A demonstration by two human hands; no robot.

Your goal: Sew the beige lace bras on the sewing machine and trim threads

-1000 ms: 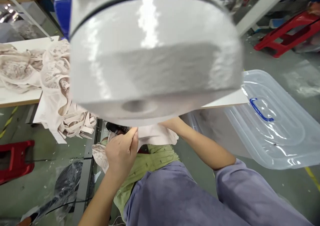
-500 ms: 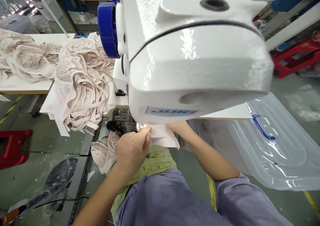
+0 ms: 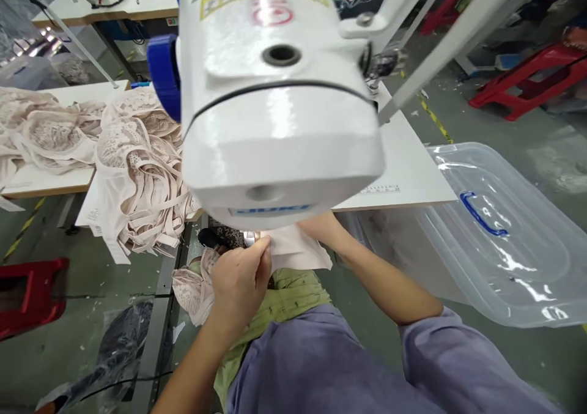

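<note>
A white sewing machine (image 3: pixel 279 139) fills the upper middle and hides its needle area. Under its head, a pale beige bra wing (image 3: pixel 300 249) hangs over the front of the bed. My left hand (image 3: pixel 241 279) is closed, thumb against the curled fingers, pinching the edge of the bra beside a shiny metal part (image 3: pixel 250 238). Lace cups of a bra (image 3: pixel 195 288) dangle left of that hand, apparently the same piece. My right hand (image 3: pixel 318 225) lies at the fabric's right side, its fingers hidden by the machine head.
Beige lace bras (image 3: pixel 142 175) are heaped on the table at left, with straps hanging over its edge. A clear lidded plastic box (image 3: pixel 509 261) stands to the right. Red stools (image 3: pixel 527 84) sit on the floor. A thread-stand pole (image 3: pixel 440 47) slants behind the machine.
The view has shifted, so the machine head appears smaller and further left, with more of the tabletop showing at right. Both hands keep nearly the same places on the fabric.
</note>
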